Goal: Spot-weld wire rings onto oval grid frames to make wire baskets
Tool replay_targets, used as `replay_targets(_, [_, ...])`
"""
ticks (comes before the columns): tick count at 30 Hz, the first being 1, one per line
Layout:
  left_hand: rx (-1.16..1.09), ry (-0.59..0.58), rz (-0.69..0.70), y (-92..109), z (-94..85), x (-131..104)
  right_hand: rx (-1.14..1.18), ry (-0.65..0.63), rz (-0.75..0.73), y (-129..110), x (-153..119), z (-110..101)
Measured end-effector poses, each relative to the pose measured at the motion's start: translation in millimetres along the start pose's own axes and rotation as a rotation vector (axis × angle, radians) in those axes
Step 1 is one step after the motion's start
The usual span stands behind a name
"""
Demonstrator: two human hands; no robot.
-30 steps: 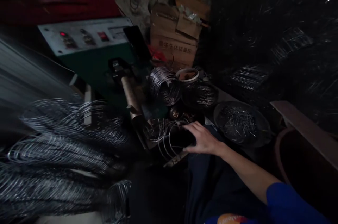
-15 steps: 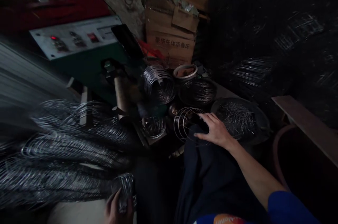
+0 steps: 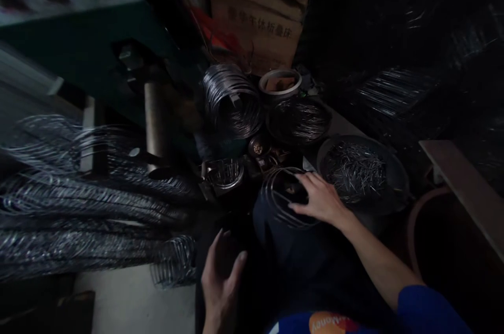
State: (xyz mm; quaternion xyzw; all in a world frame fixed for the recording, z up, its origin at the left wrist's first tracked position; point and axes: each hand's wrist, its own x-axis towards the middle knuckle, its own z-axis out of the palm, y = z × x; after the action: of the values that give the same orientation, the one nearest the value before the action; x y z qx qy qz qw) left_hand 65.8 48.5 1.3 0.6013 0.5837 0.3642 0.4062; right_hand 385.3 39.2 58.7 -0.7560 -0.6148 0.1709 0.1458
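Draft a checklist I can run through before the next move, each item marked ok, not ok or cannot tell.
1. Right hand has hold of the thin, silvery wire rings: ok, thumb and fingers at their right side.
2. Left hand free: ok, open with nothing in it.
3. Rings clear of the dark-blue cloth trouser leg: cannot tell, they overlap it in view.
4. Short grey metal pins inside the round dark basin: ok, heaped within.
5. Bright light: not ok, the scene is dim.
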Motion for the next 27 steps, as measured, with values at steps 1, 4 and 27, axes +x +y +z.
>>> replay_targets(1, [-0.162, -0.086, -0.073, 11, 11.5, -1, 0.022, -0.049, -0.042, -14, -2, 3])
replay_targets(4, [-0.428, -0.185, -0.250, 34, 37.9, -5, 0.073, -0.173, -0.127, -55, -10, 16])
replay_targets(27, [-0.203, -0.205, -0.544, 15, 0.1, 12, 0.566, -0.251, -0.202, -27, 44, 31])
